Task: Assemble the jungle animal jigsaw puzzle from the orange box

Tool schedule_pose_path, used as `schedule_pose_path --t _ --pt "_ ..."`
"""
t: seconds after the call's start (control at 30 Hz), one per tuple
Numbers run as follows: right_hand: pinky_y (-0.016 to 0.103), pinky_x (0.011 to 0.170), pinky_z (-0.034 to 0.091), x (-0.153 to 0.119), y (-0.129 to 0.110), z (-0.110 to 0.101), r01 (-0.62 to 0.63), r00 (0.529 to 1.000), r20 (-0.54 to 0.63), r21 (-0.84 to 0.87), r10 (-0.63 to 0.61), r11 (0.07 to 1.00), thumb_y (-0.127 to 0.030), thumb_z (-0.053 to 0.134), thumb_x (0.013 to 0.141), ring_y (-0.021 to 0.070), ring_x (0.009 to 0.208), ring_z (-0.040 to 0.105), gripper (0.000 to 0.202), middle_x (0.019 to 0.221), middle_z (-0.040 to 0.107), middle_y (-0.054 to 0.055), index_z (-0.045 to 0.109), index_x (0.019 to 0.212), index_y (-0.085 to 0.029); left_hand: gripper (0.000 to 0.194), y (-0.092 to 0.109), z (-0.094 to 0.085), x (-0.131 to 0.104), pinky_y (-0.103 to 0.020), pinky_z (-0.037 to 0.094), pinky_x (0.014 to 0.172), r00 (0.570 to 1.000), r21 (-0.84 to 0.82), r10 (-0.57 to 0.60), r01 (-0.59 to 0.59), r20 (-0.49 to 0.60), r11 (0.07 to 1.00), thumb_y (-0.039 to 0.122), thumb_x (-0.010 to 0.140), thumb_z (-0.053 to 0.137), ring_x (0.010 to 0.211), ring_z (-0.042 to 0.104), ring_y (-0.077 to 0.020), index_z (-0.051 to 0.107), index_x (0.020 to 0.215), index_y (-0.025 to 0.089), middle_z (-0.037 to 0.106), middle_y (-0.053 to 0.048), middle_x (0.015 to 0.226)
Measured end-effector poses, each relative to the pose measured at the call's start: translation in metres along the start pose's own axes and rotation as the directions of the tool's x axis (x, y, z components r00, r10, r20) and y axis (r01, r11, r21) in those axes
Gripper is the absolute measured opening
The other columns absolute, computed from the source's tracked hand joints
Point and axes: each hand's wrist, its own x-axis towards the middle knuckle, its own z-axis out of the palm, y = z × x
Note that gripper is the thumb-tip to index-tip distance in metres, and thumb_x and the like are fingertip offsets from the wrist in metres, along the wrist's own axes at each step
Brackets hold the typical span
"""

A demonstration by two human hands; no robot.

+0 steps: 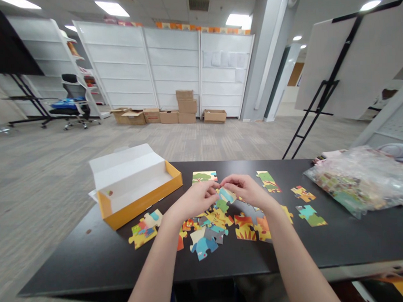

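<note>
Bare forearms (158,262) reach towards twelve o'clock, my left hand (198,199) and right hand (247,190) curled at a pale-blue puzzle piece (227,195); whether either pinches it, I cannot tell. Loose pieces (219,218) overlap at seven o'clock. Light fingertips on its edges would spare the tabs.

no readable text, labels, brands, numbers or signs on box (136,196), plastic bag (367,177) or puzzle pieces (245,227).

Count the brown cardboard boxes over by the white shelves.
8, left to right: two open boxes, two more boxes beside them, a stack of three, then one open box apart on the right. More could be hidden behind.
</note>
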Motion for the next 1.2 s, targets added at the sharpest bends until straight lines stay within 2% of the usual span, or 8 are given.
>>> schedule_pose_path --t 0.1,0.23,0.4,0.5,0.6,0.8,1.0,1.2 --pt "0.027 0.058 0.043 0.001 0.002 0.001 -0.004 0.999 -0.037 0.031 0.006 1.0 -0.05 0.063 0.089 0.0148 0.064 0.056 0.032 0.075 0.065 0.001 0.066 0.103 -0.021 0.028 -0.003 -0.001 0.003 -0.029 0.056 0.071 1.0 -0.049 0.006 -0.006 0.012 0.999 0.024 0.086 0.057 0.079 0.068 -0.0176 0.065 0.112 0.016 0.069 -0.004 0.085" --pt "0.027 0.059 0.045 0.001 0.005 -0.004 -0.045 0.996 -0.075 0.069 0.05 0.997 -0.057 0.062 0.088 0.0154 0.066 0.058 0.038 0.075 0.064 0.001 0.064 0.097 -0.02 0.026 -0.005 -0.006 0.005 -0.029 0.057 0.07 0.995 -0.121 -0.032 0.021 -0.091 0.992 0.024 0.084 0.062 0.078 0.069 -0.0163 0.062 0.109 0.017 0.068 -0.005 0.097" --pt "0.028 0.066 0.049 -0.001 0.008 -0.009 -0.073 0.997 -0.023 0.172 0.078 0.982 -0.054 0.068 0.085 0.0161 0.074 0.063 0.038 0.085 0.069 0.003 0.063 0.101 -0.019 0.04 -0.003 -0.004 0.005 -0.029 0.058 0.067 0.984 -0.225 -0.088 0.052 -0.153 0.973 0.021 0.082 0.064 0.073 0.072 -0.0163 0.052 0.12 0.02 0.062 0.0 0.092" --pt "0.028 0.066 0.048 0.0 0.009 -0.007 -0.083 0.995 -0.033 0.208 0.091 0.975 -0.047 0.074 0.08 0.0151 0.069 0.062 0.039 0.079 0.07 0.002 0.06 0.103 -0.019 0.047 -0.001 -0.002 0.005 -0.029 0.058 0.068 0.987 -0.24 -0.071 0.035 -0.142 0.97 0.019 0.083 0.061 0.074 0.072 -0.0158 0.049 0.128 0.023 0.06 0.002 0.091" --pt "0.027 0.062 0.046 0.003 0.012 -0.005 -0.077 0.991 -0.088 0.2 0.096 0.977 -0.043 0.074 0.079 0.0142 0.064 0.061 0.039 0.073 0.069 -0.001 0.058 0.105 -0.019 0.045 -0.002 -0.001 0.006 -0.027 0.055 0.068 0.991 -0.223 -0.053 0.024 -0.126 0.975 0.018 0.082 0.061 0.074 0.071 -0.0144 0.052 0.126 0.021 0.059 0.002 0.091" --pt "0.028 0.063 0.047 0.005 0.017 -0.004 -0.06 0.985 -0.152 0.175 0.087 0.983 -0.039 0.072 0.078 0.0153 0.067 0.063 0.029 0.073 0.069 0.0 0.059 0.095 -0.02 0.057 -0.008 0.0 0.007 -0.028 0.055 0.068 0.997 -0.251 -0.056 0.041 -0.051 0.967 0.016 0.068 0.074 0.075 0.07 -0.0163 0.054 0.121 0.018 0.059 0.002 0.087" --pt "0.028 0.061 0.048 0.006 0.02 0.0 -0.067 0.987 -0.134 0.168 0.09 0.984 -0.038 0.071 0.08 0.0159 0.068 0.064 0.023 0.077 0.07 0.001 0.061 0.092 -0.02 0.063 -0.009 0.002 0.01 -0.029 0.055 0.066 0.992 -0.104 -0.076 0.066 -0.102 0.992 0.02 0.063 0.081 0.069 0.067 -0.0156 0.058 0.121 0.016 0.061 0.001 0.084" --pt "0.027 0.061 0.048 0.008 0.021 0.002 -0.068 0.986 -0.135 0.191 0.094 0.979 -0.036 0.073 0.078 0.0163 0.07 0.066 0.025 0.079 0.071 0.002 0.061 0.092 -0.02 0.058 -0.012 0.005 0.012 -0.028 0.054 0.066 0.989 0.112 -0.005 0.021 -0.145 0.994 0.016 0.067 0.075 0.07 0.066 -0.0159 0.062 0.123 0.016 0.065 0.0 0.082"
